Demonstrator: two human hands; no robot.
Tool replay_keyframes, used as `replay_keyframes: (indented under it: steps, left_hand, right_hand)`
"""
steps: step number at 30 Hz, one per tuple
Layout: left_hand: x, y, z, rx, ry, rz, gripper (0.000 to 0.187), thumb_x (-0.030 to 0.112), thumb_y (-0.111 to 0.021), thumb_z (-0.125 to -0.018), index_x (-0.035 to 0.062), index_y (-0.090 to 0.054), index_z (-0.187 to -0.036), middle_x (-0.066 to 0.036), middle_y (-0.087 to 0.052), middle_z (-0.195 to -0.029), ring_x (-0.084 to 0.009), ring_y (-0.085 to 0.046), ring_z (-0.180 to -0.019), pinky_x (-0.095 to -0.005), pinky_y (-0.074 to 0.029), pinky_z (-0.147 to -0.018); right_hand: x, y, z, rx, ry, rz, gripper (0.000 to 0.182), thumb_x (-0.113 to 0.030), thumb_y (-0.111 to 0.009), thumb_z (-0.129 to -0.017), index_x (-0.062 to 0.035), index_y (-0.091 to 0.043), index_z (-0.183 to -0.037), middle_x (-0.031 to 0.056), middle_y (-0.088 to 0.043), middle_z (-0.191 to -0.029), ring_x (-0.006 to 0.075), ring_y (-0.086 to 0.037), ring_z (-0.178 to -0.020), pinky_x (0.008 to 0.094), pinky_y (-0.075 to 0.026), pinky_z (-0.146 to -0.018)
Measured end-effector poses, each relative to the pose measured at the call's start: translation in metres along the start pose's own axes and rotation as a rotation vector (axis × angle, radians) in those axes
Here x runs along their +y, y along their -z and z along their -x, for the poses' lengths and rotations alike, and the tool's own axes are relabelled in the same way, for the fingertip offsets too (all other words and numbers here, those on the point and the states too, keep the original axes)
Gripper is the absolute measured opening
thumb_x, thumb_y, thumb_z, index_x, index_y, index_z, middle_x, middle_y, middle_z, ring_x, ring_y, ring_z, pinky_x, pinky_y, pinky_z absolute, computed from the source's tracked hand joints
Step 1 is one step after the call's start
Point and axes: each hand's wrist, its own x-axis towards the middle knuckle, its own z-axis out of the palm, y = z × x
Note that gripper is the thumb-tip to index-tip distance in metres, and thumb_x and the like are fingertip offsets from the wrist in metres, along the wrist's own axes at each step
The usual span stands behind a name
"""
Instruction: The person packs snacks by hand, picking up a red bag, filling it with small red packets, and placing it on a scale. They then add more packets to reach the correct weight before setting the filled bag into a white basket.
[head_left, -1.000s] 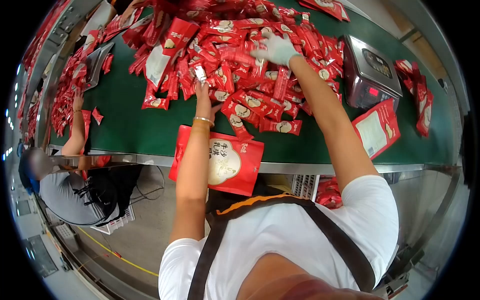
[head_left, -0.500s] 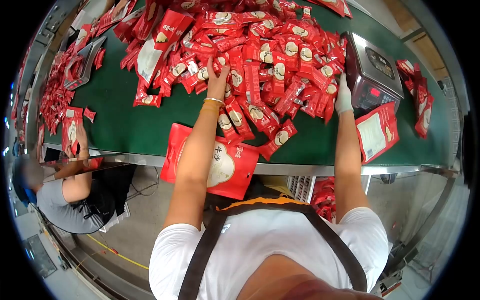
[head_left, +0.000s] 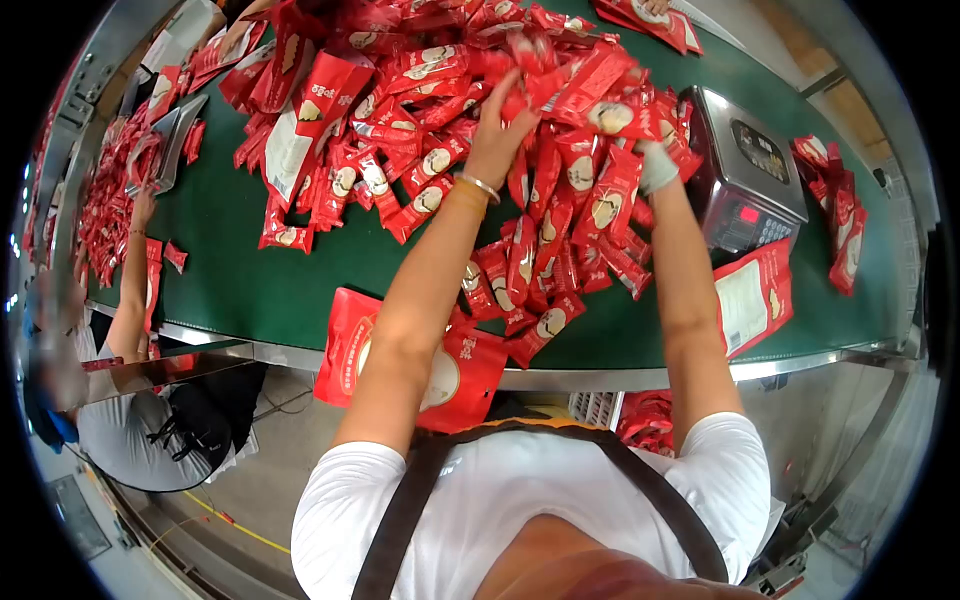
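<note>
A big heap of small red snack packets [head_left: 400, 110] covers the green belt [head_left: 240, 280]. My left hand [head_left: 497, 132], with a bangle on the wrist, and my gloved right hand [head_left: 655, 165] are raised together, clutching a bundle of red packets [head_left: 580, 160] between them. Some packets from the bundle hang and spill down toward the belt's near edge [head_left: 535, 290]. A large red bag [head_left: 450, 365] hangs over the belt's front rim below my left arm.
A steel scale [head_left: 745, 165] with a red display stands right of my right hand, a printed red pouch [head_left: 755, 290] lying in front of it. More packets [head_left: 840, 210] lie far right. Another person [head_left: 130, 300] works at the left end near a metal tray [head_left: 170, 140].
Both hands came together and lifted a bundle of packets off the belt. Earlier the left hand rested on the heap and the right hand was beside the scale.
</note>
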Motion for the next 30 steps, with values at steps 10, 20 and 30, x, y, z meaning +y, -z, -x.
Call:
replay_keyframes:
  steps: [10, 20, 30]
  left_hand:
    - [0.053, 0.01, -0.07, -0.141, -0.45, -0.698, 0.069, 0.025, -0.07, -0.082, 0.0028, -0.043, -0.142, -0.022, -0.041, -0.145, -0.0328, -0.039, -0.135, -0.0386, -0.033, -0.112]
    - [0.104, 0.088, 0.204, -0.521, 0.306, -1.223, 0.106, 0.035, -0.083, -0.067, 0.0321, -0.022, -0.153, -0.017, -0.011, -0.161, -0.048, -0.013, -0.144, -0.0689, -0.018, -0.108]
    - [-0.012, 0.044, 0.173, -0.319, -0.045, -1.202, 0.095, 0.029, -0.083, -0.069, 0.0305, -0.032, -0.149, -0.021, -0.026, -0.154, -0.056, -0.018, -0.137, -0.0567, -0.021, -0.115]
  right_hand:
    - [-0.069, -0.055, -0.067, 0.075, 0.328, 0.694, 0.042, -0.016, -0.067, -0.086, -0.0001, -0.058, -0.124, 0.0088, -0.067, -0.105, 0.015, -0.062, -0.084, 0.0278, -0.051, -0.075]
    - [0.055, -0.09, 0.24, -0.231, 0.556, 1.567, 0.066, -0.034, -0.075, -0.073, -0.0183, -0.055, -0.134, 0.0145, -0.045, -0.143, 0.0349, -0.039, -0.134, 0.0542, -0.031, -0.11]
    - [0.116, -0.029, 0.183, -0.091, 0.765, 1.838, 0.045, -0.038, -0.075, -0.074, -0.0197, -0.063, -0.114, 0.0006, -0.061, -0.12, 0.0227, -0.049, -0.124, 0.0545, -0.024, -0.11]
